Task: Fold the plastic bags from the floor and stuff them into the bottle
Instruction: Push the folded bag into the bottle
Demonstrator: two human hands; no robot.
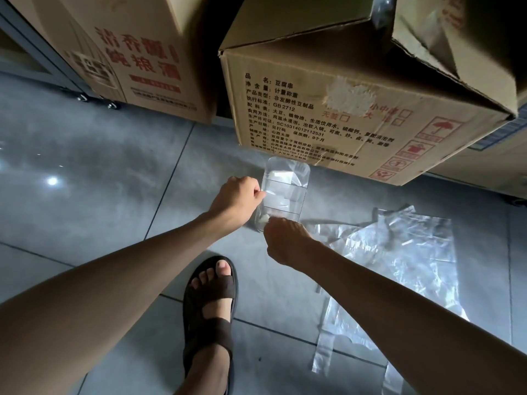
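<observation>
Both hands are down on the bottle (286, 187), a clear ribbed one low on the floor (99, 166), just in front of the big printed box (313, 115). The left hand (236, 199) grips the bottle's left side, fingers curled round the wall. The right hand (285, 240) is bunched at the near end, knuckles up and fingers tucked under. From this angle I cannot tell whether they pinch a bag, the rim, or nothing at all. The two hands sit close together with only the bottle's body between them.

Inside the clear walls there are pale folded pieces, probably plastic, packed toward the middle and the near end. The far end is rounded and points at the box.

To the right, the bags (405, 252) lie spread flat and crinkled on the tiles (handles trailing toward the bottom edge), near the right forearm but apart from the bottle. A foot in a dark sandal (211, 295) is planted between the two arms. A second box (137, 52) with red print stands at upper left.
</observation>
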